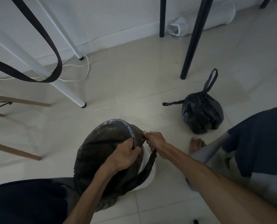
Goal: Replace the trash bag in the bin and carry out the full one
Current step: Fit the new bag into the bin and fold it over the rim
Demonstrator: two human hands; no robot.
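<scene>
A white bin (148,173) stands on the tiled floor between my knees, mostly covered by a fresh black trash bag (95,152) stretched over its top. My left hand (124,156) grips the bag's film near the rim. My right hand (155,140) pinches the bag's edge and drawstring at the bin's right side. The full black bag (200,114), tied shut with its drawstring loops sticking out, sits on the floor to the right, beyond my bare foot (196,144).
White table legs (66,88) and a white cable (79,65) stand at the left, wooden chair legs (16,151) further left. Two dark legs (192,39) rise behind the full bag. A dark strap (53,50) hangs at the upper left.
</scene>
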